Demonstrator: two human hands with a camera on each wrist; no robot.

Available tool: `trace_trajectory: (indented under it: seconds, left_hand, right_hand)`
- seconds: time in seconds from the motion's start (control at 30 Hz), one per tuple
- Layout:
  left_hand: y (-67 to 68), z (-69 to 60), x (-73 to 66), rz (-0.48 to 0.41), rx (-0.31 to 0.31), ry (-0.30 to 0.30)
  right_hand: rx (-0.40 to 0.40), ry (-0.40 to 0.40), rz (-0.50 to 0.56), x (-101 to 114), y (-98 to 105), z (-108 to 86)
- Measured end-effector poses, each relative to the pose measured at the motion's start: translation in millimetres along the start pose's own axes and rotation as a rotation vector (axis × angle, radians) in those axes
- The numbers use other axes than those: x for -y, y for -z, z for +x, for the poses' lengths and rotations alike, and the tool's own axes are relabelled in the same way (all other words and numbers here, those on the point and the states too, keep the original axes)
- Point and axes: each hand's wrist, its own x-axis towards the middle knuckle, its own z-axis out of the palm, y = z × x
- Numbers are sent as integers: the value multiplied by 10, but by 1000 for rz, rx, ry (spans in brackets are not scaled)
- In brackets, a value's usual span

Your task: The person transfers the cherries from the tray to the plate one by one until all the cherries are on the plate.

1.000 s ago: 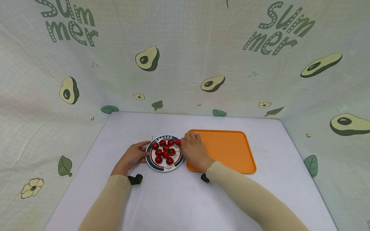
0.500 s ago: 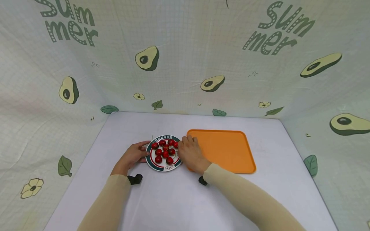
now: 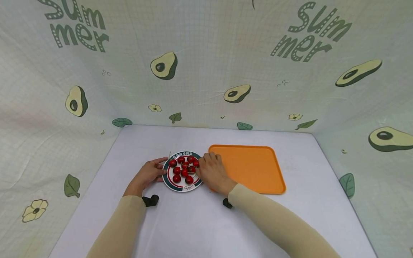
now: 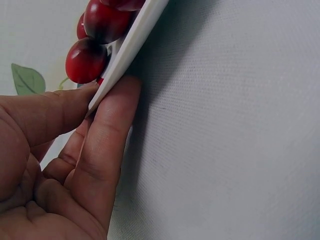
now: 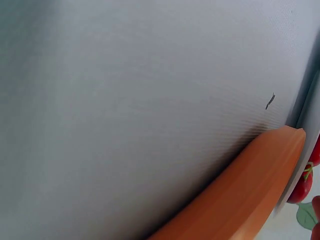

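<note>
A white plate with a dark green patterned rim [image 3: 176, 186] holds several red cherries [image 3: 176, 170], some with stems. At its left side, my left hand [image 3: 149, 174] pinches the rim. The left wrist view shows the thumb [image 4: 55, 112] above the plate edge [image 4: 131, 47] and a finger beneath it. Over the plate's right rim, my right hand [image 3: 211, 172] has its fingers curled at a cherry [image 3: 195, 163] and appears to pinch it. The hand covers part of the rim and its fingertips are hidden. Only a sliver of a finger [image 5: 316, 215] shows in the right wrist view.
An orange rectangular tray [image 3: 255, 168] lies right of the plate, its left edge partly under my right hand. In the right wrist view, the tray's edge [image 5: 245, 185] meets the plate. Both rest on a white table [image 3: 193, 229]. A printed cloth [image 3: 206, 64] hangs behind and at the sides.
My right hand has moved a little left and down over the plate, and the cherry at its fingertips has shifted inward from the rim. The left hand and plate have stayed put.
</note>
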Motion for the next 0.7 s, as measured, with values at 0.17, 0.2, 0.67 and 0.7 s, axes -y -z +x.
trace_trajectory:
  seconds: [0.17,0.2,0.67,0.7]
  left_hand:
    - [-4,9,0,10,-3,2]
    - [-6,11,-2,10,-4,6]
    - [-33,-24,-50,92,-21,-9]
    - [-39,-26,-57,110,-27,-9]
  right_hand:
    - [-19,-31,51,-45,-4,-42]
    - [-18,-40,60,-57,-5,-52]
    - [47,-129,97,-361,-5,-297]
    - [64,-139,88,-392,1,-320]
